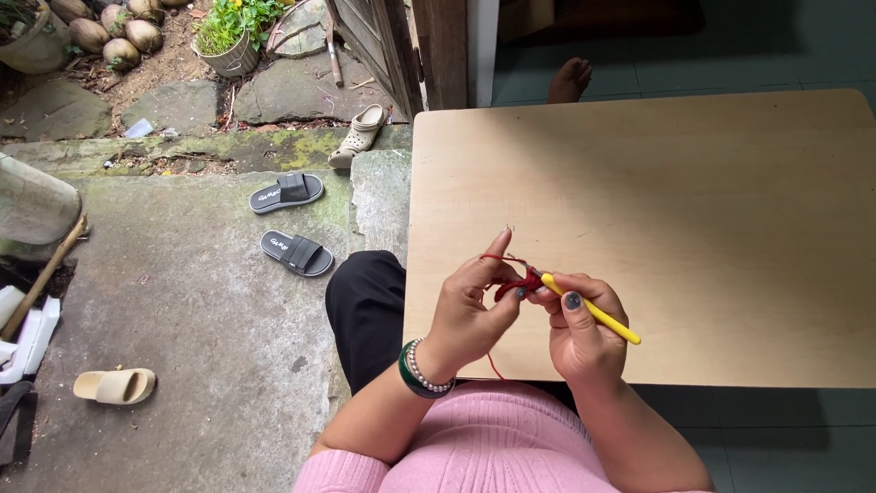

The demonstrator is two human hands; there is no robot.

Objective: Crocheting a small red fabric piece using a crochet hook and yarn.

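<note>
Nearest the camera: pink ribbed sweater [493, 447] and black trousers [370, 306], person seated at a plain wooden board table [684, 201].

Left hand [467, 310] sits just over the table's near edge, thumb and middle fingers pinched shut on a small red crochet piece [509, 288]. Index finger is raised with a red yarn strand [497, 259] running over it, likely to keep the strand taut. More yarn trails down below the hands toward the lap. Green bangle and bead bracelet [420, 370] on that wrist.

Right hand [579, 333] is closed around a yellow-handled crochet hook [593, 310], held pencil-like, thumb on top. The hook's tip points left into the red piece; the exact tip is too small to make out. Hands nearly touch, meeting at the work.

Rest of the tabletop holds nothing else visible.

Left of the table, on the concrete step: a pair of black slide sandals [290, 219], one beige slide [117, 385] nearer, a beige clog [358, 132] farther up by the mossy edge.

Far: a bare foot [569, 80] of another person beyond the table, a potted plant with yellow flowers [233, 32], coconuts [109, 32] on the dirt.
</note>
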